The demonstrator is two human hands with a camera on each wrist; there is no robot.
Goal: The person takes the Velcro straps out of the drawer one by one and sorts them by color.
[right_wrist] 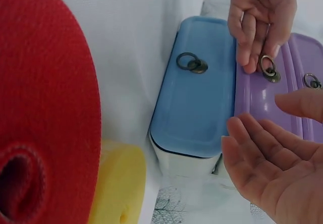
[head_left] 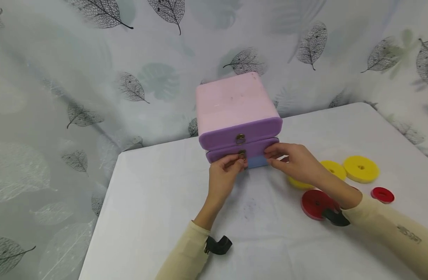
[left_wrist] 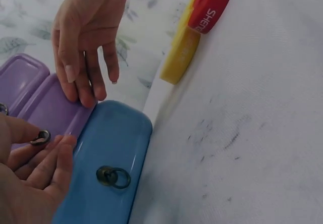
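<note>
A small drawer box (head_left: 235, 103) has a pink top, two purple fronts and a blue front at the bottom. My left hand (head_left: 223, 175) has the metal ring pull (right_wrist: 267, 65) of the lower purple drawer (left_wrist: 55, 105) between thumb and fingers. The ring tilts out toward that hand. At the drawer's right end is my right hand (head_left: 298, 161), its fingers mostly straight and the fingertips at the purple edge. Below, the blue drawer (left_wrist: 113, 138) sits closed with its own ring pull (left_wrist: 117, 177) hanging free.
Right of the box lie several flat rolls: a yellow roll (head_left: 362, 169), a red roll (head_left: 315, 204) partly under the right forearm, and a small red ring (head_left: 383, 195). White cloth (head_left: 158, 217) covers the table. A leaf-patterned curtain (head_left: 158, 97) hangs behind.
</note>
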